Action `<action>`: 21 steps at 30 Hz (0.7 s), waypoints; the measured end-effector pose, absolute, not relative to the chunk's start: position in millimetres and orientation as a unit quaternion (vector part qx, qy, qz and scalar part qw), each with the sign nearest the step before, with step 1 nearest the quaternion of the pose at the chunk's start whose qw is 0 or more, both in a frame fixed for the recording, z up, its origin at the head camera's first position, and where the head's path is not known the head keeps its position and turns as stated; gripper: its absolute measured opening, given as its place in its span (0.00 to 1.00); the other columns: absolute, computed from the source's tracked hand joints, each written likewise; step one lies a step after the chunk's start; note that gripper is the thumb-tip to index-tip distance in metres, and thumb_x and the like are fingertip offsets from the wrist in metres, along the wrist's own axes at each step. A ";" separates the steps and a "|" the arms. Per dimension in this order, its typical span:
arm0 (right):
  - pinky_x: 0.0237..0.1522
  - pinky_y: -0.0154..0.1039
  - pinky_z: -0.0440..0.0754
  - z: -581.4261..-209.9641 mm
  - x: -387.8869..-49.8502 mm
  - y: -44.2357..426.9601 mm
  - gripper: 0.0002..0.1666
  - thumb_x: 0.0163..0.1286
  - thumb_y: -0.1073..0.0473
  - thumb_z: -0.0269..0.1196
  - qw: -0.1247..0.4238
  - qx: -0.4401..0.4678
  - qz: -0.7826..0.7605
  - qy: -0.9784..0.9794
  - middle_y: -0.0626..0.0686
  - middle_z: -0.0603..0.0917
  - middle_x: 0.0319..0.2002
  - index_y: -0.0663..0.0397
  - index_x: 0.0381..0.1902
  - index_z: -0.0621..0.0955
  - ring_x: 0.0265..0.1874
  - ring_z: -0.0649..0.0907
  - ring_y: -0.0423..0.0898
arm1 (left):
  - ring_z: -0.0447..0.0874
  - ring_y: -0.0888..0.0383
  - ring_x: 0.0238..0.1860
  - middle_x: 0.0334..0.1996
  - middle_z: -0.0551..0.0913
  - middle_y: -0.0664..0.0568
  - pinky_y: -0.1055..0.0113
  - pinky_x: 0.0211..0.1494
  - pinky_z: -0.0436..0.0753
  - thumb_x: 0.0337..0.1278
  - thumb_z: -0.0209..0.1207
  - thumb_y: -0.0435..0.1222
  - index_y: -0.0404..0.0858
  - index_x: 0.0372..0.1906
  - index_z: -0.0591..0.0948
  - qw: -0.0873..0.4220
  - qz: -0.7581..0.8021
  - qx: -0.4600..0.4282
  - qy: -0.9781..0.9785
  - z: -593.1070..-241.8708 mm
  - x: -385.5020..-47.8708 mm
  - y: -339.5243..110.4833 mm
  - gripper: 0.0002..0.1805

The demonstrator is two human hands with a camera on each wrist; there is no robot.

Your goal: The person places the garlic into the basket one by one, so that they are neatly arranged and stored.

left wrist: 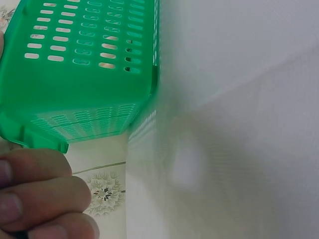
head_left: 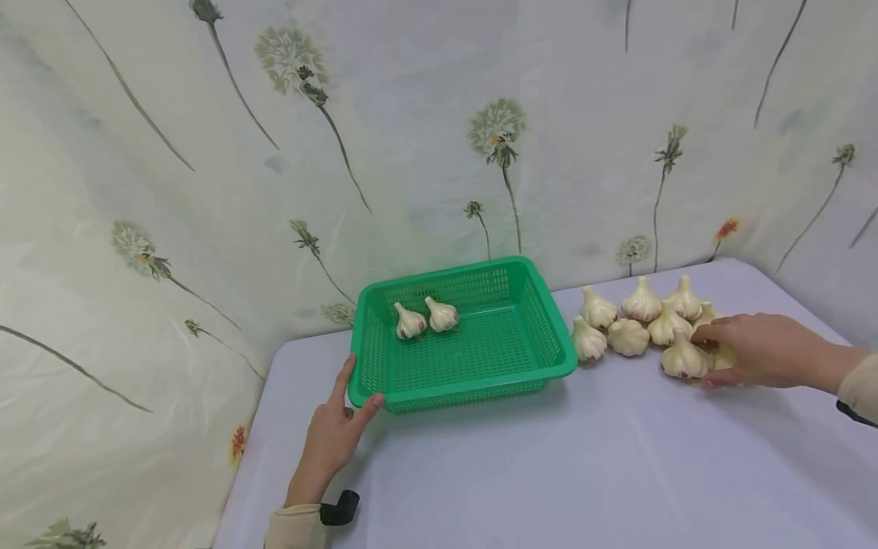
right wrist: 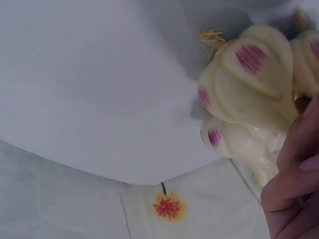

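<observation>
Basket, green, plastic and slotted, on a pale tablecloth; long axis running left to right, right end angled slightly farther from the person. Inside, in the basket's left half and near its far wall, two garlic bulbs lying side by side, necks pointing to the far left, rounded bases to the near right.

Right of the basket, a cluster of more garlic bulbs, mostly with necks upward. On the side of the cluster farthest from the basket, right hand, fingers curved about a near bulb, neck up and leaning slightly toward the basket; impossible to tell whether gripped or merely touched. At the basket's near left corner, left hand, thumb and forefinger pinching the corner from its two sides.

Visible only from the left wrist: remaining fingers of that hand, curled beside the basket's corner. Close up from the right wrist: bold purple streaks on a large pale bulb, straw-coloured root tuft at one end, neck tapering the opposite way. Only from the head: both bulbs inside the basket in full, and behind the basket a dandelion-printed backdrop.
</observation>
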State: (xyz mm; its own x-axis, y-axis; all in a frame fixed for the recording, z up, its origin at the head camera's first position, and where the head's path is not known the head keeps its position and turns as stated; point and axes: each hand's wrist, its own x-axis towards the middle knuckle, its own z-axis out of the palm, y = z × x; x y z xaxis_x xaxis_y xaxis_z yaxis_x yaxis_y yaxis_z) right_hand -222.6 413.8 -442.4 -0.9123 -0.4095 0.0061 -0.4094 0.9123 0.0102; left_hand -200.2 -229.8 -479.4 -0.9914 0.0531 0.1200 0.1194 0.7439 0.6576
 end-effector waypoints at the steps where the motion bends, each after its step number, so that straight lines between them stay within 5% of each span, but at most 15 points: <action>1: 0.30 0.44 0.78 -445.0 -221.9 414.9 0.40 0.49 0.27 0.80 0.013 0.213 -0.009 -0.977 0.36 0.84 0.36 0.47 0.50 0.87 0.30 0.79 0.36 | 0.57 0.63 0.13 0.09 0.61 0.60 0.68 0.19 0.59 0.70 0.62 0.61 0.61 0.87 0.52 0.047 -0.356 -0.047 -0.932 -479.3 -200.5 -229.7 0.48; 6: 0.26 0.40 0.72 -452.7 -220.6 415.3 0.33 0.51 0.31 0.81 0.043 0.221 -0.015 -0.974 0.34 0.78 0.31 0.43 0.46 0.85 0.24 0.72 0.35 | 0.57 0.63 0.13 0.09 0.61 0.60 0.68 0.19 0.59 0.70 0.63 0.60 0.61 0.87 0.52 0.048 -0.361 -0.048 -0.930 -479.7 -201.1 -229.4 0.48; 13: 0.25 0.42 0.73 -454.8 -219.2 407.1 0.41 0.55 0.23 0.75 0.042 0.210 -0.010 -0.977 0.35 0.82 0.32 0.47 0.52 0.87 0.24 0.73 0.35 | 0.57 0.63 0.13 0.09 0.61 0.60 0.68 0.19 0.59 0.70 0.62 0.61 0.61 0.87 0.53 0.050 -0.359 -0.048 -0.931 -480.2 -201.3 -229.8 0.48; 21: 0.22 0.38 0.65 -462.2 -216.1 402.4 0.35 0.60 0.29 0.75 0.058 0.204 -0.004 -0.977 0.37 0.73 0.22 0.50 0.49 0.86 0.21 0.67 0.37 | 0.57 0.63 0.13 0.09 0.61 0.60 0.68 0.19 0.59 0.70 0.63 0.61 0.61 0.87 0.52 0.049 -0.361 -0.046 -0.930 -481.2 -202.0 -230.2 0.48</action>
State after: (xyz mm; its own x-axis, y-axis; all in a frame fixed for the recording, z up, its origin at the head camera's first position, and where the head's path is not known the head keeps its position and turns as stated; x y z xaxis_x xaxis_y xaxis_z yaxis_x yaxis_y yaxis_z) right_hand -216.1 402.4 -462.2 -0.9104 -0.3985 0.1115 -0.3976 0.9170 0.0315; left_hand -202.0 -230.2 -481.2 -0.9910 0.0505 0.1236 0.1207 0.7351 0.6672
